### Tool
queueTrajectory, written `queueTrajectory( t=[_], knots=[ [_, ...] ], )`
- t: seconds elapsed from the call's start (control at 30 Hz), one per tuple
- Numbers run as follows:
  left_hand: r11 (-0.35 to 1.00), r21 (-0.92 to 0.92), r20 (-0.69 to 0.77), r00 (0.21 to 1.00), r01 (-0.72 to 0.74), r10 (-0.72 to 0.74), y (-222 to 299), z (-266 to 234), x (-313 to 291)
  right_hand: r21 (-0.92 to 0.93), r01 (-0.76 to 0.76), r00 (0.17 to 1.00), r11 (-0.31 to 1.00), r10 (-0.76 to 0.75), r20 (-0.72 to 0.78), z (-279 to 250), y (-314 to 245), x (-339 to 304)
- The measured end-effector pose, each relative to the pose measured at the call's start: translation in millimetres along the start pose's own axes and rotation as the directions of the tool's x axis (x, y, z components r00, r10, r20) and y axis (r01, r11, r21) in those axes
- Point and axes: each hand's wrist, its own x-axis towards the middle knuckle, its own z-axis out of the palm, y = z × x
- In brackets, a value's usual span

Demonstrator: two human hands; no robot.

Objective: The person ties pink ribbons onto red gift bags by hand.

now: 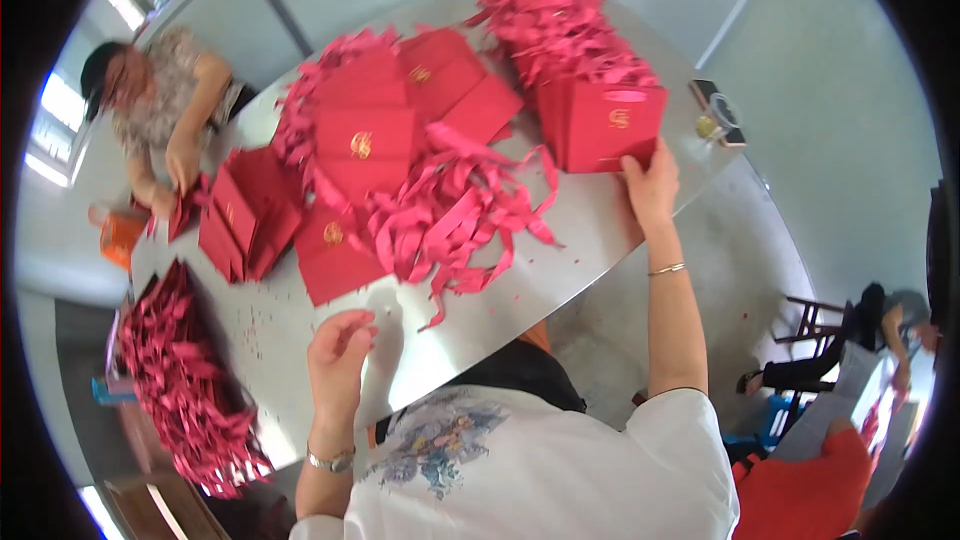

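Observation:
At the right end of a long row of red paper gift bags, my right hand [652, 185] grips the lower right corner of the front red paper bag [618, 125], its thumb on the front face. That bag stands upright and bears a gold emblem, with a pink ribbon at its top. My left hand [338, 358] is held over the near table edge, fingers loosely curled and apart from the thumb, nothing seen in it. Just beyond it lie a flat red bag [335, 255] and a loose heap of pink ribbons [445, 215].
More red bags [365, 140] are piled mid-table. A ribboned row [185, 380] lines the left edge. Across the table a co-worker [165, 90] handles a red piece beside standing bags [250, 215]. A phone and tape roll [718, 118] lie at the right edge. Other people sit lower right.

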Motion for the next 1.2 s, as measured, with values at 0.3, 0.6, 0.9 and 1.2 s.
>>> queueTrajectory(
  t=[0.3, 0.6, 0.9, 1.2],
  knots=[
    [0.947, 0.31, -0.087, 0.989, -0.087, 0.12, -9.7, -12.3, 5.0, 0.053, 0.034, 0.967, 0.998, -0.02, -0.252, -1.4, 7.1, -4.1],
    [0.627, 0.737, -0.057, 0.901, -0.252, 0.429, -35.7, -53.9, 63.0, 0.326, 0.579, 0.754, 0.747, -0.643, 0.135, 3.2, -171.4, -86.9],
    [0.337, 0.881, 0.141, 0.863, -0.333, 0.485, -37.7, -46.0, 98.6, 0.231, 0.718, 0.477, 0.657, -0.705, 0.524, 90.9, -298.6, -128.5],
    [0.497, 0.813, 0.146, 0.933, -0.303, 0.33, -28.9, -70.4, 36.4, 0.502, 0.555, 0.565, 0.663, -0.744, 0.357, 58.8, -294.6, -126.0]
  ],
)
